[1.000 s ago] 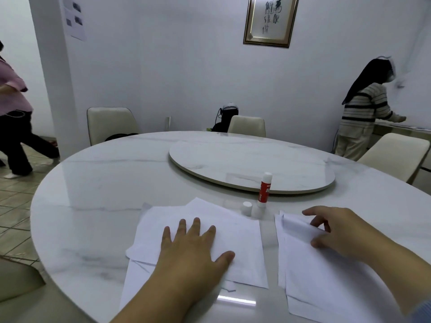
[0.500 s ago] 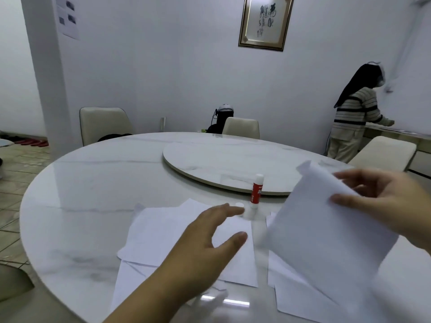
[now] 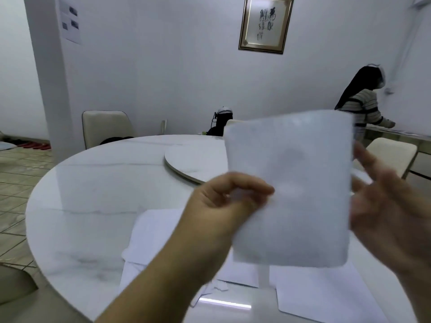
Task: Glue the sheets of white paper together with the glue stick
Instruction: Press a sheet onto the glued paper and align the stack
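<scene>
From the head view, your left hand [image 3: 229,197] pinches the left edge of the raised sheet [image 3: 291,190], held up in front of you over the tabletop [image 3: 93,206]. Your right hand [image 3: 384,206] sits at the sheet's right edge, blurred; I cannot tell whether it grips or has let go. More white sheets [image 3: 158,231] lie flat below. The glue stick is hidden behind the raised sheet.

The risk, as I judge it: a one-sided pinch lets the sheet sag or crease, and reaching blind could knock the unseen glue stick over.

Against half a second ago, the sheet has swung up to face you, your left hand has left the tabletop to take it, and the glue stick has dropped out of sight.
</scene>
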Tool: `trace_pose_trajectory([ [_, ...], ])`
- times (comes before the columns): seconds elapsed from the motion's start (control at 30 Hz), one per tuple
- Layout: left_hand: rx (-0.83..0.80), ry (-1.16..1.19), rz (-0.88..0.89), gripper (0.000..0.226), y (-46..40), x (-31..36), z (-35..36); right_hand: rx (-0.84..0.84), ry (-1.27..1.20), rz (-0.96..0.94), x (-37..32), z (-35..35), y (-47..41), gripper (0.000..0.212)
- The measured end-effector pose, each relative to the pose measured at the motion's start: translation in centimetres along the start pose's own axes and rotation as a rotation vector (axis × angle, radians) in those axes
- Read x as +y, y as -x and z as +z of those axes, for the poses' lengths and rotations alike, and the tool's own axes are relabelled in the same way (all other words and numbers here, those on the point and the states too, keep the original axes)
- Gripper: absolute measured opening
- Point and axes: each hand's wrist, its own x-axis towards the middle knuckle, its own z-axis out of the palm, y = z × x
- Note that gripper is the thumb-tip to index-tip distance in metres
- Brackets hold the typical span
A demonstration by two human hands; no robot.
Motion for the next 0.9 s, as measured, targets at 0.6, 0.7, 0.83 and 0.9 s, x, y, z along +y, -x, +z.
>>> trace_pose_trajectory([
  [0.6, 0.261, -1.079, -0.324, 0.017, -1.5, 0.3, -13.9, 0.334, 0.581, 0.411, 11.4, 3.2, -1.4, 0.01],
  [0.7, 0.262, -1.122, -0.33, 0.012, -1.7, -0.3, -14.9, 0.362, 0.635, 0.433, 12.6, 3.2, -1.9, 0.008],
  [0.83, 0.2, -1.145, -0.363, 0.013, -1.7, -1.0, -15.4, 0.328, 0.763, 0.424, 12.8, 2.7, -2.1, 0.009],
  [0.9, 0.162, -1.163, -0.369, 0.017, -1.5, -1.2, -15.6, 0.32, 0.816, 0.423, 12.8, 2.4, -2.1, 0.01],
])
